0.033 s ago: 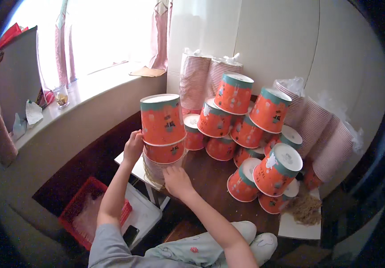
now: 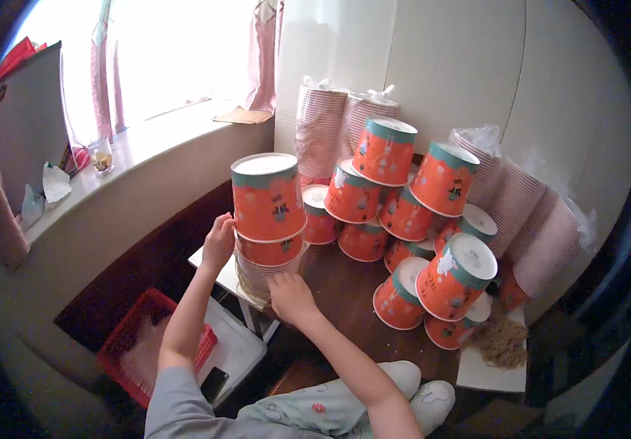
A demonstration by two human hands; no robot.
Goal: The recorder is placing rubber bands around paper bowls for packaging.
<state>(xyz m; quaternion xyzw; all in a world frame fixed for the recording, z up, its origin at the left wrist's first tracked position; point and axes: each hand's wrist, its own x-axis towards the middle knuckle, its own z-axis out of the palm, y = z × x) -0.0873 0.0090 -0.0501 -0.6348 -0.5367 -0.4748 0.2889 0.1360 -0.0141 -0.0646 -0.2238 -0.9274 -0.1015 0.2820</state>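
Observation:
On my left stands a nested stack of upside-down paper buckets. Its top orange bucket with a teal band (image 2: 269,201) sits over another orange one, and the white rims (image 2: 253,272) of several more show beneath. Curled against the stack's left side, at the top bucket's lower rim, is my left hand (image 2: 219,240). My right hand (image 2: 293,298) is closed at the front right of the white rims; whatever its fingertips pinch is hidden. A thin yellowish strand loops beside the rims.
Several orange buckets (image 2: 385,154) are piled upside down on the brown table (image 2: 344,289). Behind them stand tall bagged stacks (image 2: 322,132). A tan fibrous bundle (image 2: 500,344) lies at right. A red basket (image 2: 121,351) and a phone (image 2: 214,383) are lower left.
The picture has shifted very slightly. The top bucket looks turned or tipped a little. Both hands keep almost the same places.

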